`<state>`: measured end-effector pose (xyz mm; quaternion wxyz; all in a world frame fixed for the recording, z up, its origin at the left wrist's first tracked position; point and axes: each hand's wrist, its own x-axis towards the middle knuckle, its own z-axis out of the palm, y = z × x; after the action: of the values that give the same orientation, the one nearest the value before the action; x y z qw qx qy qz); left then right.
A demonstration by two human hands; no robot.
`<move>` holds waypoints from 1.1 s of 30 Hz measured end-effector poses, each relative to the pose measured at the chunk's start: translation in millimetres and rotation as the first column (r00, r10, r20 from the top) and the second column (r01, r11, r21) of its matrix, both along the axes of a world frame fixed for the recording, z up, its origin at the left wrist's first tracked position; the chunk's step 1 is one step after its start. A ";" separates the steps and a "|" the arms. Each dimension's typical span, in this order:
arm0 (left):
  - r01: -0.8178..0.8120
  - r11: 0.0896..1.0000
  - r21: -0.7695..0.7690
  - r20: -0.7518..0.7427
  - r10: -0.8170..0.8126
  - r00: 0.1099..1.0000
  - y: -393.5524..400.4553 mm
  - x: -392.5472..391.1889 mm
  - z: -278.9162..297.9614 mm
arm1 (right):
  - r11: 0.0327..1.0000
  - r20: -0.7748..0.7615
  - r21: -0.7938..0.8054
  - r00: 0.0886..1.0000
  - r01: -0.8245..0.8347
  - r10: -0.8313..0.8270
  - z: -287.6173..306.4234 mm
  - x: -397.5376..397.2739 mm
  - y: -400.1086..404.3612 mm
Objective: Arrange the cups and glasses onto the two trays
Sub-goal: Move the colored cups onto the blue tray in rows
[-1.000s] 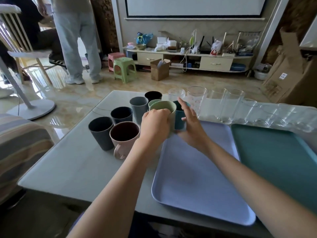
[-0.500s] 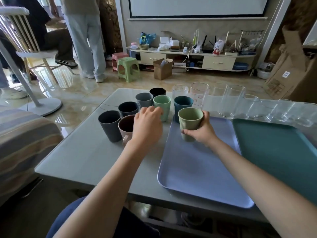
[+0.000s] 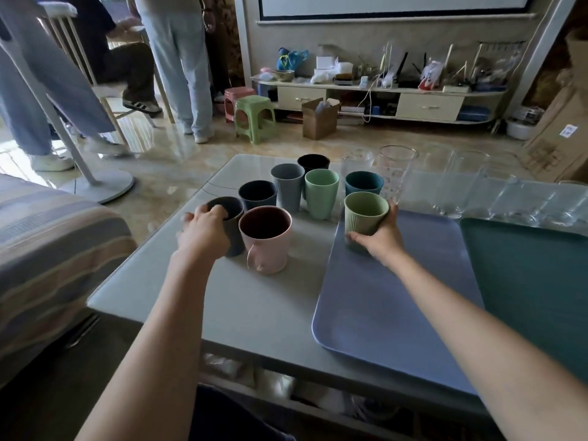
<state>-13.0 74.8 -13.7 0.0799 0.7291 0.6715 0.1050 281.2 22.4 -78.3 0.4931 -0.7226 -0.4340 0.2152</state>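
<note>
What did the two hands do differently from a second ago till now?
The right hand took the ribbed light green cup from the left hand and brought it to the far left corner of the lavender plastic tray, still holding it. The left hand let go and moved left to grip the dark grey cup. The other cups, the glasses and the teal tray stayed put.

teal tray (image 3: pixel 541 281) cut off (right edge), glasses (image 3: pixel 509 198) blurred
</note>
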 end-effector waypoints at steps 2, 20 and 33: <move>-0.006 0.999 -0.049 0.002 0.006 1.000 -0.2 2.1 -7.5 | 0.998 -0.003 -0.062 1.000 -0.029 0.029 -1.7 -1.0 -4.2; -0.184 0.861 0.474 0.509 -0.097 0.856 -33.6 18.4 49.5 | 0.964 0.232 0.266 0.969 0.021 -0.085 10.2 -32.9 -69.3; 0.473 0.773 0.424 0.276 -0.607 0.745 -102.8 93.0 65.9 | 0.912 -0.029 0.302 0.953 -0.279 0.301 60.8 -67.4 -72.7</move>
<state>80.0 -28.0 52.1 0.1197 0.8594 0.3697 0.3324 213.7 -50.3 -17.5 0.5736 -0.5600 -0.5450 0.2456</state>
